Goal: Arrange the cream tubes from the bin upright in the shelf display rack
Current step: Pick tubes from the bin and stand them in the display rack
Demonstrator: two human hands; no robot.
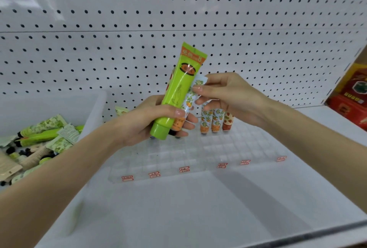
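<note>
My left hand [158, 122] grips a big lime-green cream tube [178, 88], cap down, together with a smaller tube printed with oranges [189, 100] behind it. My right hand [224, 96] pinches the upper end of that orange-print tube between thumb and fingers. Both hands hover above the back of a clear acrylic grid rack [198, 154] on the shelf. Three small tubes [215, 120] stand upright in the rack's back row, two orange-print and one strawberry-print. The white bin [93, 116] at the left holds several more tubes [43, 138], mostly green.
White pegboard [178, 19] backs the shelf. Red price labels [184, 169] line the rack's front edge. Red and yellow boxes [351, 100] sit past a divider at the right. The white shelf floor [178, 208] stretches in front of the rack.
</note>
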